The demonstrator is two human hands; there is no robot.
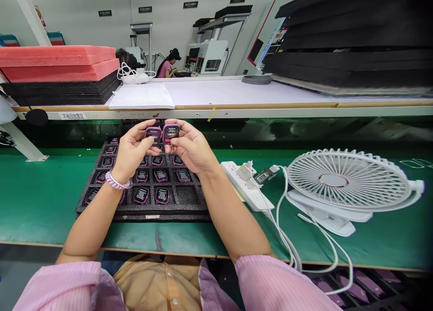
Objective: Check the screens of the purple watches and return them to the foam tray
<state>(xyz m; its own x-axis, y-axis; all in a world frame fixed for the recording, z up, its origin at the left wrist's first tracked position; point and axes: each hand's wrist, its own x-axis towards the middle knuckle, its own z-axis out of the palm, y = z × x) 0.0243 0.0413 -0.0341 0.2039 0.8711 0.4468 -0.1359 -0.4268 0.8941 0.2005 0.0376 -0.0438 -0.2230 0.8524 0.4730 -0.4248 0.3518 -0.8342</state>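
Note:
My left hand (132, 149) grips a purple smartwatch (153, 133) by its edges, the thumb on the lower part of its lit screen. A second purple smartwatch (171, 132) is in my right hand (194, 148), with the thumb at its screen's lower edge. Both watches are held upright side by side, screens facing me; the small text is unreadable. Below them lies a black foam tray (135, 210) with rows of compartments. Several purple watches with lit screens sit in it, such as one watch (162, 195) in the front row. Part of the tray is hidden by my hands and forearms.
Right of the tray are a white power strip (248, 191) with plugs and cables and a white fan (348, 180) on the green table (50, 189). A shelf (216, 92) behind carries red foam (57, 60), papers (142, 96) and black foam stacks (352, 44). A person (165, 66) sits farther back.

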